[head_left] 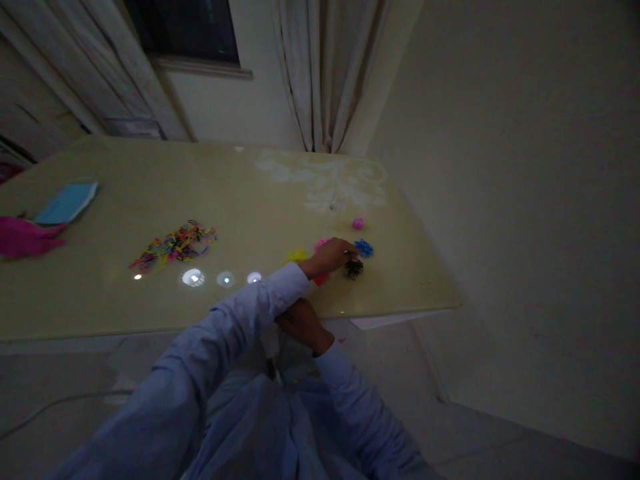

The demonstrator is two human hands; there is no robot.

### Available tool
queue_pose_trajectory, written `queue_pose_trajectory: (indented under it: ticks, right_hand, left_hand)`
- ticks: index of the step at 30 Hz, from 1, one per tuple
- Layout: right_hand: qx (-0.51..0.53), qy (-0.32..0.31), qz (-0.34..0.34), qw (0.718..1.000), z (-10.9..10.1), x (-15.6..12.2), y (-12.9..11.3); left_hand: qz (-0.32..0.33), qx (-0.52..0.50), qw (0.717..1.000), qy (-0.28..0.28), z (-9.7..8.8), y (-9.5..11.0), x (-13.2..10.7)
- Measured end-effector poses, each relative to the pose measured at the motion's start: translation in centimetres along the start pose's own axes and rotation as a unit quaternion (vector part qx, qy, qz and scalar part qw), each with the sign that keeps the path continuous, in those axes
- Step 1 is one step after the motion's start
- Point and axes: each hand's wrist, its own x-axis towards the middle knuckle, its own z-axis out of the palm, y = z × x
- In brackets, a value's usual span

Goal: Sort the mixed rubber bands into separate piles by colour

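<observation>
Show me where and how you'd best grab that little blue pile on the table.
I'd probably pinch the middle of the blue pile from above, coming from the right: it's a low, loose-looking heap, and the left hand crowds its left side.

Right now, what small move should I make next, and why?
Probably draw your left hand leftward to the mixed pile: its arm crosses over your right hand near the black pile and blue pile, while many colours lie jumbled there. I can't tell whether it holds anything.
</observation>
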Motion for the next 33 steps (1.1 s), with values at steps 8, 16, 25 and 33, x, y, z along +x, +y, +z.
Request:
queue_pose_trajectory:
  ticks: [8, 16, 25, 33]
  right_hand:
    - [0.096, 0.05, -0.001, 0.994, -0.6, 0.3, -0.4]
    - [0.187, 0.066, 0.086, 0.976, -1.4, 2.6, -0.8]
    - [0.107, -0.021, 0.003, 0.994, 1.7, 13.8, -3.5]
    - [-0.193, -0.141, 0.008, 0.971, 5.4, 23.2, -3.3]
  left_hand:
    - [-0.042, -0.169, 0.971, 0.165, -3.7, -0.9, -6.9]
    - [-0.156, -0.038, 0.939, 0.303, -5.4, -5.7, -20.9]
    - [-0.12, 0.001, 0.942, 0.315, -5.9, -8.1, -24.4]
    - [-0.141, -0.022, 0.937, 0.319, -5.3, -8.2, -24.1]
